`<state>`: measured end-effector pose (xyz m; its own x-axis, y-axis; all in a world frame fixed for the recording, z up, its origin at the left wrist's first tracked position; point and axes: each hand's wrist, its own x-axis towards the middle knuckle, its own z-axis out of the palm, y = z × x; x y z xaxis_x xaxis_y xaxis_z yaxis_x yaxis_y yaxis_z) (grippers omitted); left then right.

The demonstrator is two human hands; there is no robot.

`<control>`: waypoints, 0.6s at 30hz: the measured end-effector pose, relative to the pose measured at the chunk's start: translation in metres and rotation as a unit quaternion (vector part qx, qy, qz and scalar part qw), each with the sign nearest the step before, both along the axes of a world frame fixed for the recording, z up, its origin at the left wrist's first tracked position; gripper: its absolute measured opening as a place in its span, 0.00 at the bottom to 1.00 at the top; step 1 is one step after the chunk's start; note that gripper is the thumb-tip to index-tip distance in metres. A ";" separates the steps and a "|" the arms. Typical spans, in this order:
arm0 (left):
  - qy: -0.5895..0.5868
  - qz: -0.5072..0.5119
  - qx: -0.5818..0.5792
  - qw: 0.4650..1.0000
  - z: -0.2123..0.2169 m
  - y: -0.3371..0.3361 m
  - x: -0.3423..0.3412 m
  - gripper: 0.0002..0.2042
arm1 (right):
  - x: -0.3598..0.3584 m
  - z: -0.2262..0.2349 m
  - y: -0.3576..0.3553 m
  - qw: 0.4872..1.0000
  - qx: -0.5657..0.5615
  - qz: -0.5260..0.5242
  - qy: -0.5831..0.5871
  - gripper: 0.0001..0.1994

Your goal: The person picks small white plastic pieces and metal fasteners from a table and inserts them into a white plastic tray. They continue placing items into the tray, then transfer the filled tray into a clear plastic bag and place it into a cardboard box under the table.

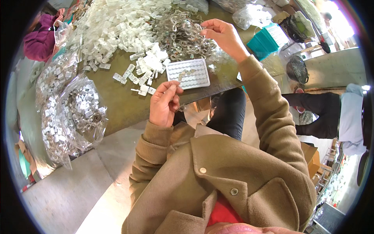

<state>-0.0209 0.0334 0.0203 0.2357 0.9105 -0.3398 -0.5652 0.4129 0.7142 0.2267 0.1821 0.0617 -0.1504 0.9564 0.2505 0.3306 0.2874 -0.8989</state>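
Observation:
My left hand [164, 104] is closed just off the table's near edge, fingers curled in, with a small dark metal piece [181, 108] hanging out below them. Farther off, my right hand [224, 36] pinches at the right edge of a heap of tangled metal loop-like pieces [183, 35]; what its fingertips hold is too small to make out. Between the hands lies a white tray [199, 82] with scalloped rows and several small round discs [187, 73] on it. Left of the tray, loose white plastic tags [150, 64] spread out from a large pile [117, 27].
Clear plastic bags [83, 113] of white and metal pieces hang at the table's left edge. A stack of teal trays [268, 41] stands at right, near a dark basket [297, 69]. A person in dark trousers [317, 113] is at the right. Purple cloth [40, 39] lies far left.

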 end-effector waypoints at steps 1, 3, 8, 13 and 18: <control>-0.005 0.013 0.023 1.000 0.004 0.002 0.000 0.11 | -0.006 0.003 -0.009 0.999 -0.018 0.024 0.025 0.14; 0.020 0.053 0.022 0.998 0.011 0.005 -0.001 0.15 | -0.022 0.010 -0.029 0.995 -0.065 0.067 0.045 0.11; 0.016 0.078 0.082 0.993 0.023 0.004 0.000 0.13 | -0.059 0.014 -0.084 0.991 -0.038 0.127 -0.022 0.09; 0.089 0.092 0.043 0.991 0.025 -0.008 0.000 0.08 | -0.068 0.009 -0.112 0.991 -0.044 0.125 -0.032 0.09; 0.137 0.045 0.068 0.987 0.026 -0.020 -0.002 0.06 | -0.064 0.006 -0.128 0.977 -0.118 0.141 0.111 0.11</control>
<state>-0.0234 0.0130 0.0465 0.0687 0.9650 -0.2531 -0.3721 0.2602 0.8910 0.1629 0.0544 0.0679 -0.3833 0.9198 0.0839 0.0585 0.1149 -0.9917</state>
